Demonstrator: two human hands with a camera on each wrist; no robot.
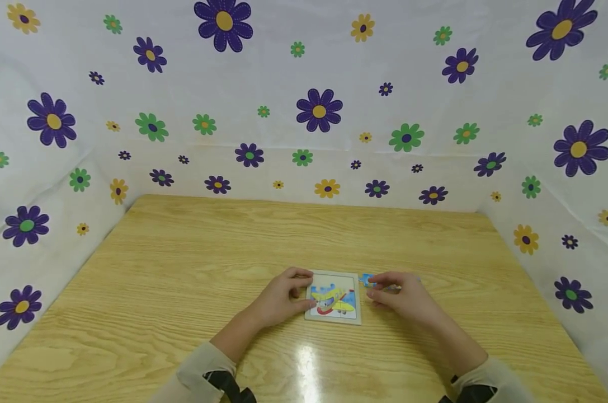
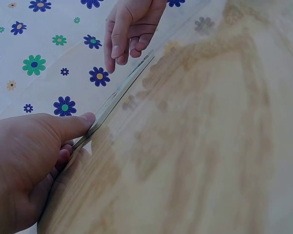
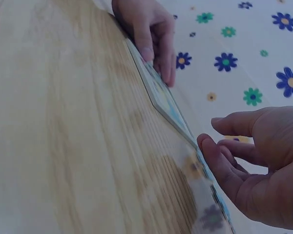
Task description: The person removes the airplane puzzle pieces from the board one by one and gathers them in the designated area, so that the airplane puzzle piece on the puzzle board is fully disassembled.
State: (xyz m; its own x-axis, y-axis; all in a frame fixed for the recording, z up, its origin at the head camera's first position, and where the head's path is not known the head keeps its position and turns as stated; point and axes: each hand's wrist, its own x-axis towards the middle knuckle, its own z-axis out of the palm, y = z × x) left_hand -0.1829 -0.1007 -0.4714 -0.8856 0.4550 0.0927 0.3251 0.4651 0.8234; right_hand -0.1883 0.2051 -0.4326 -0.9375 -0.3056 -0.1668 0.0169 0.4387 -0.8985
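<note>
A square wooden jigsaw puzzle board point(image 1: 358, 313) with a yellow airplane picture lies on the table. My left hand point(image 1: 282, 298) holds its left edge, with the thumb low on the edge and the fingers toward the top left corner. In the left wrist view, the left thumb point(image 2: 80, 126) presses on the board's rim. Just right of the board lies a blue puzzle piece point(image 1: 367, 280). My right hand point(image 1: 401, 294) hovers over it, its fingers apart with nothing visible between them. More blue pieces point(image 3: 219, 202) lie partly hidden under that hand.
The light wood-grain table point(image 1: 223, 240) extends around the board on all sides. A white cloth with printed flowers point(image 1: 278, 73) stands behind the table and along both sides. Light glares off the tabletop near the front.
</note>
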